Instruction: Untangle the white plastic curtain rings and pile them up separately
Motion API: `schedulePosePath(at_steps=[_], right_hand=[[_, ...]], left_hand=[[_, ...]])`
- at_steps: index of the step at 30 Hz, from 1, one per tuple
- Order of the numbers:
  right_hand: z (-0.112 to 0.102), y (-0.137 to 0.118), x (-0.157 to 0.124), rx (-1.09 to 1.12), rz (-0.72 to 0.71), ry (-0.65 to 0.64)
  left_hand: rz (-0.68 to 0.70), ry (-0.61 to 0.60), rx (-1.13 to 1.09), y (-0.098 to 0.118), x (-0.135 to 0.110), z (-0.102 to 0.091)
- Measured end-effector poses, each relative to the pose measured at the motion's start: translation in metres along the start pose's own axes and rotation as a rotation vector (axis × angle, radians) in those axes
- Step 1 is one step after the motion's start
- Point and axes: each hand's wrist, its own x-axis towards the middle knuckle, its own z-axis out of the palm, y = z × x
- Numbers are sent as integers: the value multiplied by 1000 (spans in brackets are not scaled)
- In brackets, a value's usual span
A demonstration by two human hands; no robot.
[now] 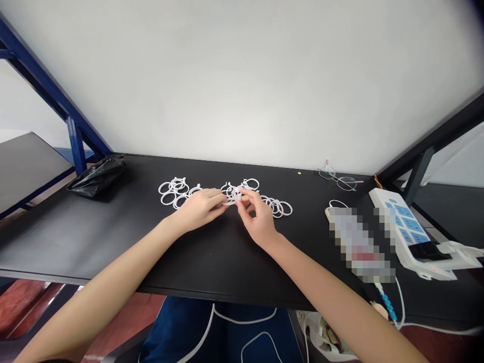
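Observation:
White rings with small knobs, like curtain rings, lie in loose groups on the black table. One ring cluster [174,191] is to the left, and another ring cluster [278,205] is to the right, beyond my right hand. In the middle, my left hand [202,207] is closed, palm down, its fingertips on the edge of a white ring [230,202]. My right hand [259,214] pinches the same ring's upper right side between thumb and forefinger. More rings [249,184] sit just behind the fingertips, and the fingers partly cover them.
A black plastic bag [97,176] lies at the back left. Eyeglasses [342,180] rest at the back right. Nearer on the right are a blurred phone [359,244] with a charging cable and a white power strip [406,227]. A white wall [242,91] stands behind the table [181,272].

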Motion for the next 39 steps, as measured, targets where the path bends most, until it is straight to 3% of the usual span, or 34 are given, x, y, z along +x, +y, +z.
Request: schedulePosePath(at_steps=[7,18,22,39], right_hand=[[-1,0,0,-10,20,74],[1,0,1,54,151,239],[2,3,1,95,201,246],[-1,-1,2,54,143,195]], left_hand=[[-35,46,32,-3,-4,1],[-105,-83,14,0,-3,-3],[-109,-91,6,2,-3,-4],[-119,-136,5,1,-1,-1]])
